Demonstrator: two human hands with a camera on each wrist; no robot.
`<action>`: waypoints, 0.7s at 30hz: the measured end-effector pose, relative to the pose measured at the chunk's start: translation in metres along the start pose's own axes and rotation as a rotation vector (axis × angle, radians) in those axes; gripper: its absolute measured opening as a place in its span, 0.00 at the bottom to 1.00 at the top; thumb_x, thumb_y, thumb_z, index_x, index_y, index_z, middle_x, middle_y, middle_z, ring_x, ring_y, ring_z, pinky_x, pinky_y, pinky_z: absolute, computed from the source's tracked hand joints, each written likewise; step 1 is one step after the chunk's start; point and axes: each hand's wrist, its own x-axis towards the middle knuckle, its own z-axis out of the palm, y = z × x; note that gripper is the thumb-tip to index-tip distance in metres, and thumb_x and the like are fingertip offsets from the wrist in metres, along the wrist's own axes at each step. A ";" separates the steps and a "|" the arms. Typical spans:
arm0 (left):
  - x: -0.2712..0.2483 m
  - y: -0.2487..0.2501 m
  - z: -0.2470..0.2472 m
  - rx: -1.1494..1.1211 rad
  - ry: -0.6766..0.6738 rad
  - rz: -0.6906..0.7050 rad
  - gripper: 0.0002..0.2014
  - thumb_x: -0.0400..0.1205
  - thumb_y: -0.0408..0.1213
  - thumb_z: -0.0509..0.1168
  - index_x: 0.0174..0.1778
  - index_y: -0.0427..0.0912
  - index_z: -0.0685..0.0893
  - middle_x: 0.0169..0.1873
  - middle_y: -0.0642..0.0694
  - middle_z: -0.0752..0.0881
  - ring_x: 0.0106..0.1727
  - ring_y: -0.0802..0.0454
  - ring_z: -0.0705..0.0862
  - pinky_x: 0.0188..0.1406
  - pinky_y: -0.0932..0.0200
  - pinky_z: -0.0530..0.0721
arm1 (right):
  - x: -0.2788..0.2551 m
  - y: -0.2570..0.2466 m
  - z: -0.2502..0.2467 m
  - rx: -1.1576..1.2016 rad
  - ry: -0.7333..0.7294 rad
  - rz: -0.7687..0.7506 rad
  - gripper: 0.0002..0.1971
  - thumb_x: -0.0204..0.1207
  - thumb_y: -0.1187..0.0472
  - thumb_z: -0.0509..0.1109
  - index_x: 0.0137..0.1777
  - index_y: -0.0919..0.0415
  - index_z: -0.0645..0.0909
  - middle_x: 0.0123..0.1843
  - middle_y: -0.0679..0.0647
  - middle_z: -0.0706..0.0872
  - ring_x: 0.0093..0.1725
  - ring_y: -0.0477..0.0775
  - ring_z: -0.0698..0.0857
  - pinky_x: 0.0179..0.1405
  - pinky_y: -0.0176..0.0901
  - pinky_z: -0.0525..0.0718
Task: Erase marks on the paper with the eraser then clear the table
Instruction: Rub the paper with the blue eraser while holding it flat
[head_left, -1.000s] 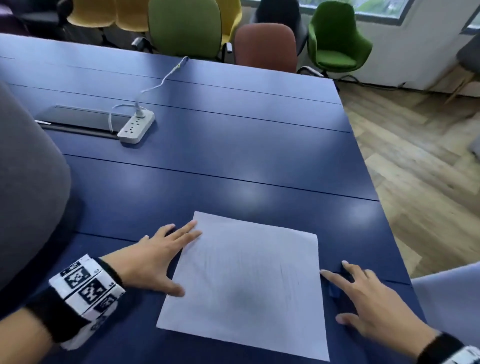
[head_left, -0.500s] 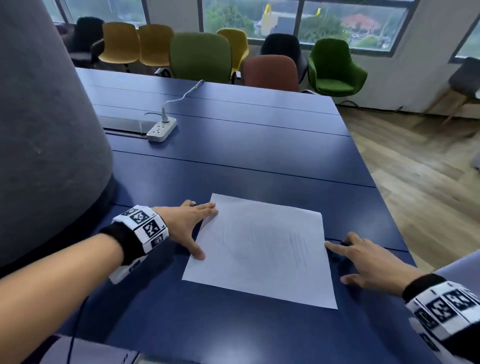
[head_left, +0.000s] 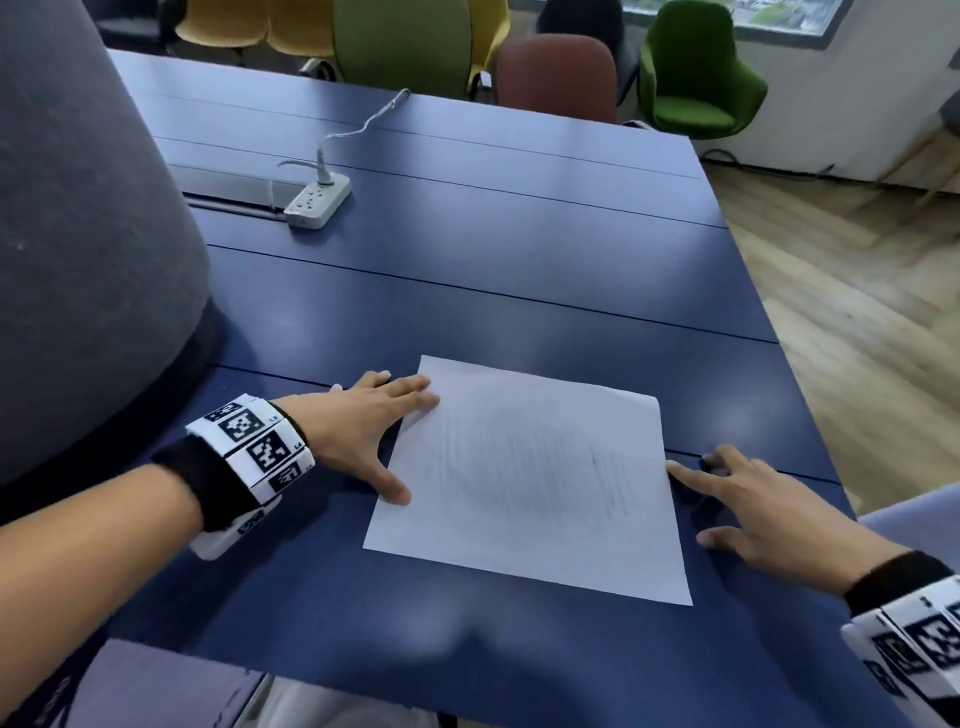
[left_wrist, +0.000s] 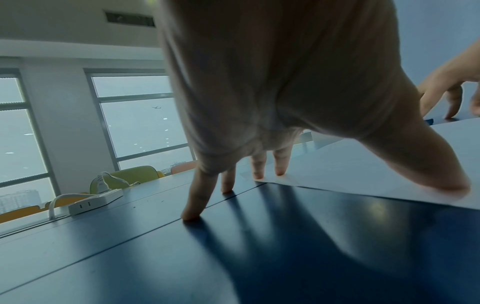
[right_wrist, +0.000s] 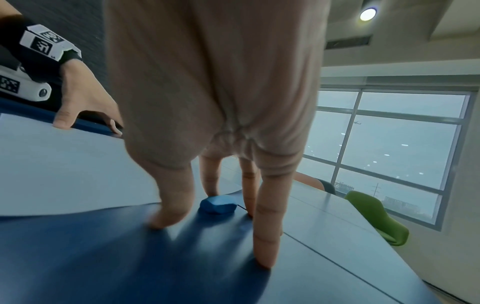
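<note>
both hands spread flat beside the paper, eraser under your right fingers

at the far left a large grey rounded shape (head_left: 78, 234) fills the edge of the head view. beyond it, on the blue surface (head_left: 519, 260), lies a white power strip (head_left: 317, 200) with its cable running off toward the far edge, well apart from everything you are working on.

your left hand (head_left: 358, 436) lies on the surface with its fingers straight and fanned wide, holding nothing. in the left wrist view the two outer fingertips (left_wrist: 191, 214) stand on bare surface, the next two rest on the far left corner of the paper, and the thumb presses on the paper's left edge.

the paper (head_left: 530, 478) lies flat in front of you, between your hands, with faint grey pencil marks across its middle.

your right hand (head_left: 769, 514) sits just beside the paper's right edge, fingers straight and spread, gripping nothing. the right wrist view shows the eraser (right_wrist: 218, 203), a small blue lump, lying on the surface right at the paper's right edge, between your thumb and your other fingers. the index fingertip (right_wrist: 210, 190) comes down just behind it; i cannot tell whether it touches. the thumb and remaining fingertips stand on the surface.

green, yellow and reddish chairs (head_left: 696, 78) line the far side.
</note>
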 end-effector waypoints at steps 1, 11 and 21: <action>0.000 0.000 0.000 -0.001 0.008 0.004 0.60 0.63 0.70 0.76 0.85 0.64 0.46 0.84 0.68 0.40 0.86 0.51 0.38 0.78 0.24 0.54 | 0.001 0.000 0.001 0.007 0.033 0.009 0.34 0.79 0.53 0.68 0.82 0.37 0.57 0.67 0.47 0.69 0.62 0.52 0.77 0.58 0.41 0.78; -0.001 0.005 0.002 -0.018 0.044 0.023 0.59 0.62 0.68 0.77 0.85 0.63 0.49 0.84 0.67 0.43 0.86 0.48 0.41 0.78 0.22 0.53 | 0.016 -0.037 -0.035 0.309 0.273 0.039 0.17 0.65 0.62 0.81 0.28 0.48 0.74 0.30 0.45 0.80 0.29 0.45 0.79 0.26 0.35 0.71; -0.006 0.016 0.015 0.062 0.044 0.017 0.65 0.59 0.76 0.73 0.85 0.59 0.43 0.84 0.65 0.36 0.86 0.41 0.37 0.77 0.20 0.50 | 0.083 -0.157 -0.057 0.469 0.193 -0.359 0.06 0.72 0.66 0.72 0.47 0.58 0.87 0.38 0.49 0.86 0.35 0.46 0.80 0.36 0.33 0.75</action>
